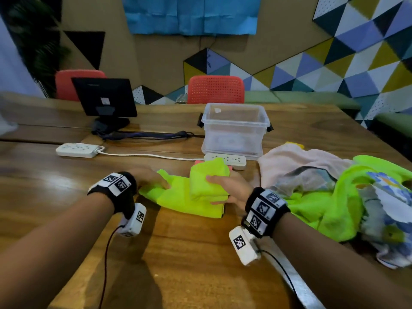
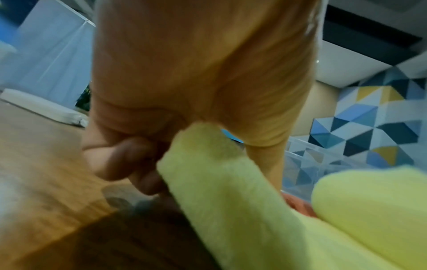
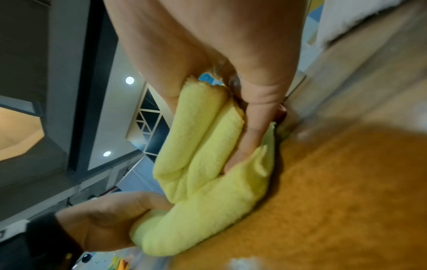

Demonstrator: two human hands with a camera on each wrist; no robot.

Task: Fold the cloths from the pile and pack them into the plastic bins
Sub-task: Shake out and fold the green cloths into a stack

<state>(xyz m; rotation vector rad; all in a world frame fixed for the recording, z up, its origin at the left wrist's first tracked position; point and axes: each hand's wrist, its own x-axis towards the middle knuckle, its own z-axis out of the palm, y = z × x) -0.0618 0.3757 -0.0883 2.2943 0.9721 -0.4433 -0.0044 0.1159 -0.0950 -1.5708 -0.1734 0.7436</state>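
A neon yellow-green cloth (image 1: pixel 189 197) lies partly folded on the wooden table (image 1: pixel 178 253) in front of me. My right hand (image 1: pixel 225 188) grips its doubled-over right part (image 3: pixel 208 138), lifted off the table, thumb on top and fingers beneath. My left hand (image 1: pixel 153 179) pinches the cloth's left end (image 2: pixel 208 164) between thumb and curled fingers, low at the table. A clear plastic bin (image 1: pixel 234 128) stands behind the cloth. The pile of cloths (image 1: pixel 334 190) lies to the right: pink, neon green and a blue flowered one.
Two white power strips (image 1: pixel 77 150) (image 1: pixel 225 160) and their cable lie between the cloth and the bin. A black monitor (image 1: pixel 104 99) stands at the back left with dark cables. Red chairs (image 1: pixel 215 89) stand behind the table. A metal strip (image 1: pixel 296 282) runs along the near right.
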